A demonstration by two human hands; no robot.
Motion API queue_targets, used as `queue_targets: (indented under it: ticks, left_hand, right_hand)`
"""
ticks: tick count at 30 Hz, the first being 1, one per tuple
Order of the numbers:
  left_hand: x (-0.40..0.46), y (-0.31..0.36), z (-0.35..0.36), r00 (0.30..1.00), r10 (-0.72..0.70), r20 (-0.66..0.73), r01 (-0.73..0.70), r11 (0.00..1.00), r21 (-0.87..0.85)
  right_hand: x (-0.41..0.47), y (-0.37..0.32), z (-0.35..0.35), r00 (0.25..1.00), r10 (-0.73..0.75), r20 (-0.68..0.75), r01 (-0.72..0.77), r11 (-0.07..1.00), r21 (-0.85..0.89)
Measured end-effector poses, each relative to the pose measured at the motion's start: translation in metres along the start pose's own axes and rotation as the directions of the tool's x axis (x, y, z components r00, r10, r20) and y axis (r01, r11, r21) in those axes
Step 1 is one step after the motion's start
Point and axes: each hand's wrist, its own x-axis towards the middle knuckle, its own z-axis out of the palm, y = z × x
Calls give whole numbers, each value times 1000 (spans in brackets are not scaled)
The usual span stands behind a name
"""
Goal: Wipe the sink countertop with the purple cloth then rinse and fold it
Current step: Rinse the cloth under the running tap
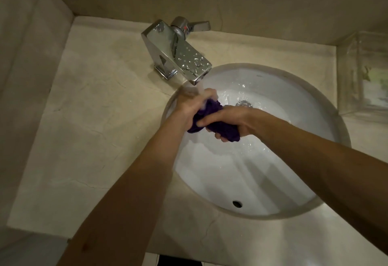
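Both hands grip the bunched dark purple cloth (212, 122) over the white oval sink basin (273, 181), right under the running chrome faucet (178, 55) at 12 o'clock: left hand (190, 106) curled round its upper end, right hand (231, 122) wrapped round the lower end. Soaked, it likely handles limp, heavy, a bit slippery; best held by both ends for wringing. The beige marble tabletop (94, 118) lies at 9 o'clock.

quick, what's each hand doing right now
Left hand: grips the purple cloth under the running faucet.
Right hand: grips the same cloth.
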Motion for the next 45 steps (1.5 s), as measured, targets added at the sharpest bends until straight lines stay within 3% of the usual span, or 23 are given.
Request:
queue_targets:
  ticks: [3, 6, 8, 12, 15, 18, 20, 22, 25, 28, 30, 32, 35, 38, 42, 45]
  left_hand:
    - [12, -10, 13, 982, -110, -151, 97, 991, -89]
    - [23, -17, 18, 965, -184, -189, 145, 969, -201]
    - [27, -19, 20, 963, -156, -222, 119, 979, -168]
    - [25, -16, 20, 961, -90, -263, 70, 994, -85]
    - [20, -11, 20, 969, -171, -181, 142, 977, -162]
    - [9, -4, 18, 962, -271, -29, 258, 941, -217]
    - [1, -1, 16, 951, -305, 46, 307, 924, -227]
    - [-6, 1, 10, 953, -276, 122, 299, 918, -260]
    - [-11, 2, -9, 970, -154, 188, 202, 941, -270]
    - [-10, 1, -23, 971, -9, 240, 46, 988, -148]
    - [-13, 1, -20, 965, 22, 263, 7, 994, -109]
    - [-16, 1, -14, 979, 105, 175, -88, 991, -100]
    - [-12, 1, -7, 985, 156, 68, -151, 986, -69]
    - [0, -5, 5, 1000, -17, 20, 19, 994, -109]
    - [11, -19, 17, 972, -131, -196, 99, 981, -167]
    - [14, -23, 22, 952, -128, -279, 92, 986, -140]
  right_hand:
    - [14, 5, 11, 952, -140, -274, 71, 966, -247]
    - [25, 11, 23, 876, -242, -417, 50, 906, -420]
    - [26, 12, 30, 830, -283, -481, 16, 874, -486]
    - [22, 15, 29, 813, -330, -480, 109, 896, -431]
    - [14, 21, 24, 739, -519, -430, 232, 795, -561]
    - [8, 24, 22, 708, -608, -359, 179, 647, -742]
    - [5, 24, 18, 723, -573, -385, 90, 631, -771]
    - [2, 24, 13, 777, -490, -396, 92, 710, -698]
    - [-3, 20, -2, 891, -301, -341, 248, 950, -191]
    - [-10, 16, -13, 982, -136, -133, 161, 966, 202]
    - [-11, 11, -12, 995, -100, 7, 92, 940, 329]
    - [-11, 7, -10, 991, -91, 98, 50, 932, 358]
    - [-12, 0, -4, 986, -117, 120, 100, 985, 141]
    - [-6, -5, 5, 982, -182, -51, 172, 973, -156]
    - [6, -2, 23, 928, -288, -238, 174, 897, -408]
    - [7, 5, 33, 846, -367, -387, 23, 749, -662]
